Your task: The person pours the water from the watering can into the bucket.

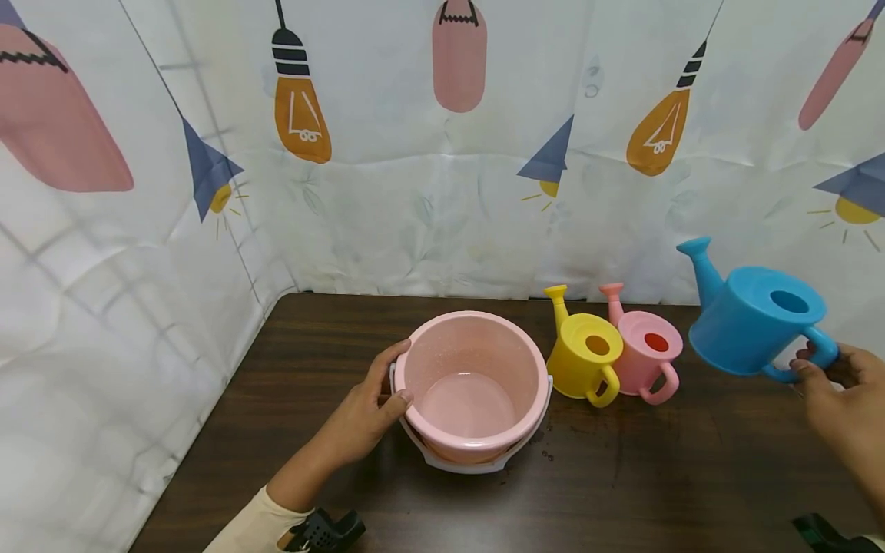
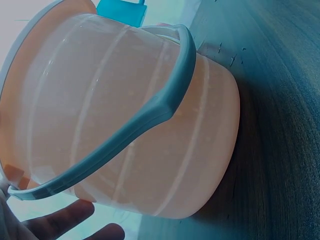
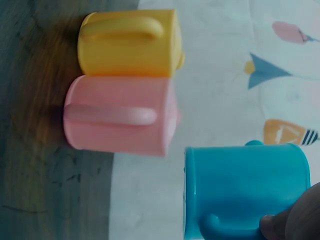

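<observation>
On the dark wooden table (image 1: pixel 622 476), inside its far edge, stands a round pink plastic bucket (image 1: pixel 470 444), the left hand (image 1: pixel 362 422) spread against its rim, while a blue plastic watering can (image 1: pixel 743 326), handle pinched in the right hand (image 1: pixel 840 395), looks mid-carry, needing level steadiness next, beside a yellow plastic can (image 1: pixel 574 365) and pink plastic can (image 1: pixel 634 365).

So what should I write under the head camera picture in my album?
Left hand on a pink bucket, right hand holding up a blue watering can, yellow can and pink can between.

The left hand (image 1: pixel 366 408) points forward, thumb and pointing finger spread apart. The right hand (image 1: pixel 840 395) has bent fingers.
</observation>
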Tool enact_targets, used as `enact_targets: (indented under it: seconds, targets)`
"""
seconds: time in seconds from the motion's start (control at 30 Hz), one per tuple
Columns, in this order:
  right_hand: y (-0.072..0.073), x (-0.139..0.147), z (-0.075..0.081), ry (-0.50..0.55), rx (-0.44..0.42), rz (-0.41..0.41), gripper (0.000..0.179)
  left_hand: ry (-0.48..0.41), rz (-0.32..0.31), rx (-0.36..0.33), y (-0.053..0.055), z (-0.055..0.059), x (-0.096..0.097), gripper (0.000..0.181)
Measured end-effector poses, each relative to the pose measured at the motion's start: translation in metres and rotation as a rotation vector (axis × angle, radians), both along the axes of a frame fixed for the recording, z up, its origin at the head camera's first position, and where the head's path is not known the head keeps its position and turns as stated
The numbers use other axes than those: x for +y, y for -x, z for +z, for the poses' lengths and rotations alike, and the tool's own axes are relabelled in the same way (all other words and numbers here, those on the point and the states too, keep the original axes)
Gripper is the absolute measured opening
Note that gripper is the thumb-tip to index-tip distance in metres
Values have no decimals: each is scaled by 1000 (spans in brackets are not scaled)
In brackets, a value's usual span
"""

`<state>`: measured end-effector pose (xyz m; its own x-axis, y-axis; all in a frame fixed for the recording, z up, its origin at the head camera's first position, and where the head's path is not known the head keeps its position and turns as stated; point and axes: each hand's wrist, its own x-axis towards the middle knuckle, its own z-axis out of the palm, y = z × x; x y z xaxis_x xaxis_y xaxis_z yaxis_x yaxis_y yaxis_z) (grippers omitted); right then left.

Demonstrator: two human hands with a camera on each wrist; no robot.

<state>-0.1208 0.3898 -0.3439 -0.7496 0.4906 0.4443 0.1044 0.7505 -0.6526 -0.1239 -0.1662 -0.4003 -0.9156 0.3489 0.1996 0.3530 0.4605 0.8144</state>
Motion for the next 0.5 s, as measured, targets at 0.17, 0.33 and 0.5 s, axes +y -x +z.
enact_targets:
  seconds: [0.17,0.33,0.5]
  targets:
    - [-2,-4,8,-44,109,77,28,1,3,-3,0,0,0,68]
    - [-6,-10,12,-86,139,161,27,6,6,-2,0,0,0,68]
    - [-10,-15,16,-92,190,247,25,5,7,1,0,0,0,68]
